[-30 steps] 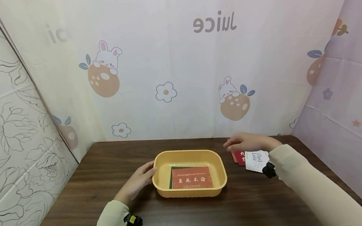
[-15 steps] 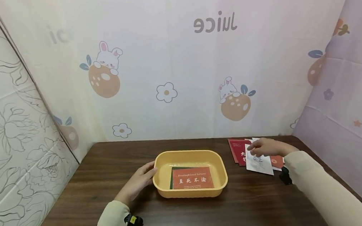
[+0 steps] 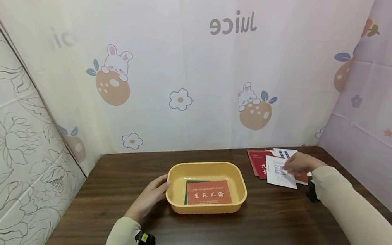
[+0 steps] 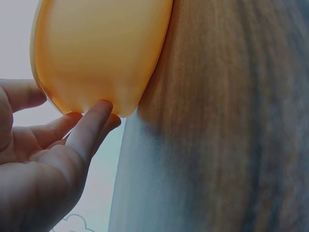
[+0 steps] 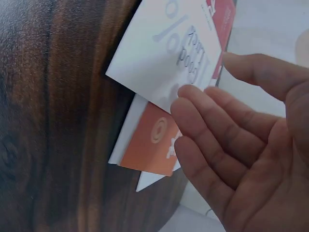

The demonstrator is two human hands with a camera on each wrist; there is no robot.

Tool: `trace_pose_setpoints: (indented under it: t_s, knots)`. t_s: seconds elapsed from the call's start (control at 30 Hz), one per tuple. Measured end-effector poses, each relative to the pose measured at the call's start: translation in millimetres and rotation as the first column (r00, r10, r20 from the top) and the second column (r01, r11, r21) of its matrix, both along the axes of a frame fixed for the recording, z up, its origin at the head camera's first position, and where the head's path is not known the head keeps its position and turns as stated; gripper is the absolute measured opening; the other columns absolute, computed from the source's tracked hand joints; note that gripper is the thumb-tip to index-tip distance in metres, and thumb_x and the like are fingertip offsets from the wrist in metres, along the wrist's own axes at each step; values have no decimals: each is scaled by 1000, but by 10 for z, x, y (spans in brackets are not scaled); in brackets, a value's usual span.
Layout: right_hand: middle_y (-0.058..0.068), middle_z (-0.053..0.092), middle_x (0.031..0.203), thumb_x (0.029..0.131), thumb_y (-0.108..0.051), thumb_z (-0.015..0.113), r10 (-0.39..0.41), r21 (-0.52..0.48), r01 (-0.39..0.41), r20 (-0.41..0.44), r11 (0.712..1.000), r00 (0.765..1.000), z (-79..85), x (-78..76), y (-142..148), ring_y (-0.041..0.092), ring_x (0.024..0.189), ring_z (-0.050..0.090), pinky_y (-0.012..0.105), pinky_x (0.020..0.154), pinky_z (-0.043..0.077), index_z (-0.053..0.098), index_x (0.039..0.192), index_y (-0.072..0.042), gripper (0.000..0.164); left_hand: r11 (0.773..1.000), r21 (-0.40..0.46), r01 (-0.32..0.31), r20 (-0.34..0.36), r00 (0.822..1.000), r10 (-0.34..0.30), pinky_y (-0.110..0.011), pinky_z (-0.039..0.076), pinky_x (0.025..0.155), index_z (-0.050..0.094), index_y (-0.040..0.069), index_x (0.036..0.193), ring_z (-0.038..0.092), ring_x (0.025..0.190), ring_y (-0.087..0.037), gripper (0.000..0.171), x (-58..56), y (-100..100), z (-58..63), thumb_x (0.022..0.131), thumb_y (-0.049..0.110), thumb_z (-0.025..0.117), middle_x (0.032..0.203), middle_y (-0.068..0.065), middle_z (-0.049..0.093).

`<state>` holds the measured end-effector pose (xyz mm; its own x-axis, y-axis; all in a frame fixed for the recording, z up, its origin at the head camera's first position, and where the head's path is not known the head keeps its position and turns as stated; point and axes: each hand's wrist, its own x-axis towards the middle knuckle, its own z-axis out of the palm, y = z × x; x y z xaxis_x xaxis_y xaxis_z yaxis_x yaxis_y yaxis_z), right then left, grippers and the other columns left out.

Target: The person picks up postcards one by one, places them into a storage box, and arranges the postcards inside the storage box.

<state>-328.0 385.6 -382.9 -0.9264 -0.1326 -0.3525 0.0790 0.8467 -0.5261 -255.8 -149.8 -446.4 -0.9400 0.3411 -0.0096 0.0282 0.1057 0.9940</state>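
In the head view, a yellow plastic tray sits on the table with an orange-red card lying over a green card. My left hand rests at the tray's left end; in the left wrist view, its fingers lie nearly straight against the outer wall. On the right, my right hand is over a white "Good Luck" card. The right wrist view shows its loosely bent fingers at the card's edge, apart from the thumb. Whether the fingertips press the card I cannot tell.
Dark red cards lie behind the white card, beside a white card with blue marks. An orange card shows partly under the white one. Patterned curtains border the wooden table at the back and sides.
My right hand has moved right and nearer across the cards, from the red ones to the white card's right part, uncovering the cards behind. My left hand and the tray have stayed put.
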Motion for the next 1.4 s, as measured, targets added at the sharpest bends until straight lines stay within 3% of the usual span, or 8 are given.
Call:
trace_pose_setpoints:
  t_s: [0.17, 0.4, 0.5, 0.67, 0.9, 1.13, 1.4]
  knots:
    - [3, 55, 66, 97, -22, 63, -111, 59, 111, -4, 992, 994, -105, -59, 54, 13, 57, 47, 27, 56, 41, 68, 94, 8, 30, 1000, 0, 1, -1, 1000, -1, -45, 48, 103, 34, -4, 152, 48, 132, -36, 50, 3, -3, 3, 109, 19, 45, 150, -25, 41]
    - [21, 54, 87, 92, -34, 68, -217, 126, 222, -46, 967, 975, -133, -31, 29, 30, 78, 52, 34, 64, 45, 48, 113, 22, 63, 1000, -6, 3, -16, 1000, -3, -44, 49, 101, 34, -5, 151, 49, 130, -38, 50, 9, -10, 5, 109, 19, 44, 149, -27, 41]
    - [27, 55, 95, 91, -39, 69, -218, 147, 221, -37, 964, 975, -126, -6, 9, 35, 85, 53, 39, 70, 48, 43, 119, 25, 75, 1000, -5, 0, -10, 1000, -1, -44, 49, 102, 34, -5, 151, 49, 131, -37, 50, 9, -9, 6, 109, 19, 44, 149, -27, 41]
    - [26, 55, 95, 89, -46, 69, -211, 184, 213, -32, 960, 977, -156, 19, -22, 37, 88, 53, 42, 74, 50, 46, 116, 22, 77, 1000, 3, -6, -9, 1000, 6, -44, 49, 102, 34, -5, 151, 49, 130, -37, 49, -4, -8, 4, 109, 18, 45, 149, -26, 42]
    - [28, 55, 98, 83, -49, 77, -284, 83, 287, -43, 954, 958, -251, 41, -49, 39, 91, 51, 45, 77, 49, 46, 118, 21, 84, 1000, -1, -12, -7, 1000, 12, -45, 49, 101, 35, -4, 151, 50, 130, -36, 49, -9, -2, -3, 109, 19, 45, 149, -25, 42]
    - [24, 56, 95, 79, -47, 82, -330, 12, 331, -48, 944, 943, -337, -2, -2, 35, 87, 52, 38, 71, 49, 48, 117, 18, 83, 1000, -7, -14, 0, 1000, 14, -45, 47, 103, 34, -4, 151, 49, 132, -36, 50, -6, 8, 6, 109, 19, 46, 150, -25, 41]
    - [31, 52, 108, 79, -45, 83, -362, 3, 362, -11, 932, 932, -377, -64, 0, 42, 98, 48, 49, 82, 48, 39, 126, 20, 92, 1000, -22, -14, -10, 1000, 13, -44, 49, 101, 33, -5, 151, 50, 130, -37, 51, 9, -3, 15, 109, 19, 45, 150, -27, 40]
